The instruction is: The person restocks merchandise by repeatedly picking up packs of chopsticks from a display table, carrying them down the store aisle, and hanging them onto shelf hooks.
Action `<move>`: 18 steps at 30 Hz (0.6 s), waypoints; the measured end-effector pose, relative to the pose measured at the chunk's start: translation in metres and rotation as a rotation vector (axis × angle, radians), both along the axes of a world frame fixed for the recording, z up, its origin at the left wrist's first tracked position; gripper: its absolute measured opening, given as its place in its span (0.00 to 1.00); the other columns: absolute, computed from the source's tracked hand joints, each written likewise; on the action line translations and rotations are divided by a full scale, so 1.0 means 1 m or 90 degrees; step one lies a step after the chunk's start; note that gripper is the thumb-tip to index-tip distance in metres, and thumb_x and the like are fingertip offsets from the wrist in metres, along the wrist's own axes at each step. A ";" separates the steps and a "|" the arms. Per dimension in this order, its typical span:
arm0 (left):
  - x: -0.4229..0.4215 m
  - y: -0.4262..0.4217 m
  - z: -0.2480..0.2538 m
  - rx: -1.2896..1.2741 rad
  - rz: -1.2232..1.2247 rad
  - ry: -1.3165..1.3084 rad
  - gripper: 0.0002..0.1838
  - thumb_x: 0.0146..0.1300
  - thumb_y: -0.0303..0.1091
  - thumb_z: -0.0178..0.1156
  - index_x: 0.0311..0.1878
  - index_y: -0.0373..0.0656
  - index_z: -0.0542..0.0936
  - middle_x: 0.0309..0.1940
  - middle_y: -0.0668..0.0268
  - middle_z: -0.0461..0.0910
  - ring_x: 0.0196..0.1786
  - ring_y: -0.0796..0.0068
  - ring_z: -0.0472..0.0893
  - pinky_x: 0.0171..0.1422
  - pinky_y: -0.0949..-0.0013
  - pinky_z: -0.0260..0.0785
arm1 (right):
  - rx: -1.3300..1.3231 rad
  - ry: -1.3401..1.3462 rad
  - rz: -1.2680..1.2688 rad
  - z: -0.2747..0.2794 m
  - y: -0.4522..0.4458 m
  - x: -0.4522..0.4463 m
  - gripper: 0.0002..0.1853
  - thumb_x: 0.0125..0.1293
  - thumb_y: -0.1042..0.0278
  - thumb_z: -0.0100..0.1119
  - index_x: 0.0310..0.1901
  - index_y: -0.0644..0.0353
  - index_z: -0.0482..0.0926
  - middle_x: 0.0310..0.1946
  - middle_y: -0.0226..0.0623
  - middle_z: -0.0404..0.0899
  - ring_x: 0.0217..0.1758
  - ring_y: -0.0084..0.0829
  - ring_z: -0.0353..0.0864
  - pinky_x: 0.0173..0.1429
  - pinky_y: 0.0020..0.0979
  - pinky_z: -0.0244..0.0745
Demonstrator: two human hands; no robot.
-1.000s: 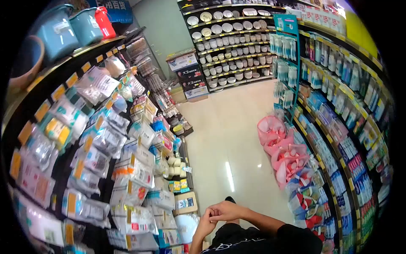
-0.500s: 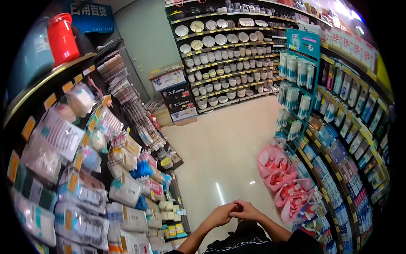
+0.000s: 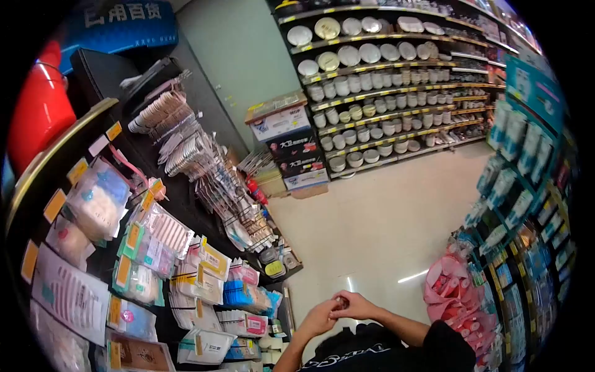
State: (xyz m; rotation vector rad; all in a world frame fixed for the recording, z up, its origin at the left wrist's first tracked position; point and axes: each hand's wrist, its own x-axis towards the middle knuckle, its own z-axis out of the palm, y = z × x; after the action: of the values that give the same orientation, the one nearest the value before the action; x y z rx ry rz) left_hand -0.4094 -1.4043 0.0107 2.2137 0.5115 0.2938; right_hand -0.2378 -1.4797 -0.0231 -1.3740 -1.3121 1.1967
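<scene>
Low in the view, my left hand (image 3: 320, 317) and my right hand (image 3: 358, 306) meet in front of my dark shirt (image 3: 384, 354). Their fingertips touch, with the fingers curled inward. Between them shows a small dark reddish spot (image 3: 342, 302), too small to make out. Both forearms are bare, and the hands are held above the pale floor (image 3: 347, 242), clear of the shelves on either side.
Packaged goods hang on the left rack (image 3: 204, 282). Stacked boxes (image 3: 299, 149) stand ahead by shelves of bowls and plates (image 3: 384, 93). On the right are a teal rack (image 3: 527, 149) and pink bags (image 3: 451, 288). A red bucket (image 3: 38, 111) sits upper left.
The view has moved forward along the aisle and swung, so the boxes and bowl shelves look nearer and the pink bags sit further right. My hands remain together, fingertips touching.
</scene>
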 end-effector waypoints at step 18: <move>0.141 0.479 0.003 0.098 0.057 -0.133 0.09 0.50 0.28 0.61 0.36 0.42 0.77 0.30 0.56 0.81 0.36 0.49 0.80 0.41 0.54 0.73 | -0.028 -0.039 -0.117 0.026 0.472 0.118 0.28 0.51 0.56 0.77 0.47 0.65 0.77 0.31 0.29 0.79 0.34 0.19 0.74 0.41 0.24 0.74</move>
State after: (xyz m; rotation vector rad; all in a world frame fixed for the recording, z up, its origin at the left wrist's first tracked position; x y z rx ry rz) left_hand -0.2682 -0.9248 0.0139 2.2783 0.4870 0.6225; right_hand -0.1195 -1.0078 0.0029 -1.5387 -1.1794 1.0707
